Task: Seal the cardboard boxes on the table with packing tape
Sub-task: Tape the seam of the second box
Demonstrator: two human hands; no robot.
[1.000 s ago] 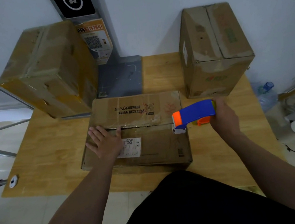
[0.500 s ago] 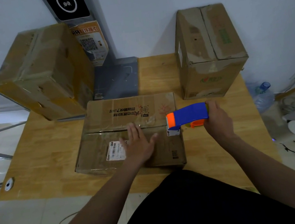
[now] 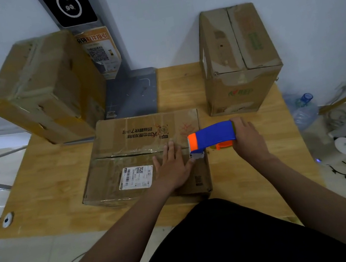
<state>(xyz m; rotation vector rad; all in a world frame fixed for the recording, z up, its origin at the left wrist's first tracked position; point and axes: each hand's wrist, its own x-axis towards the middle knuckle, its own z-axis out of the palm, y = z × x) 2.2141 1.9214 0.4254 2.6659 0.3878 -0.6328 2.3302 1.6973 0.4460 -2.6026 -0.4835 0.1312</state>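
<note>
On the middle box (image 3: 136, 131), flat on the table (image 3: 41, 182), the left hand (image 3: 172, 167) has slid right along the seam (image 3: 126, 154) and now presses open-fingered beside the tape dispenser (image 3: 212, 135), which the right hand (image 3: 248, 140) grips at the box's right edge; probably the strip only needs cutting.

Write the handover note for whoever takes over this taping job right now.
Left hand: open, pressing flat on the front box beside its centre seam, near the right end.
Right hand: grips the tape dispenser, its nose at the box's right edge, at the seam's end.
Done: glossy tape seems to lie along that seam.
Left: finish the strip at the right edge, then check the left rear box and right rear box at the back of the table; their sealing cannot be judged from here.
</note>
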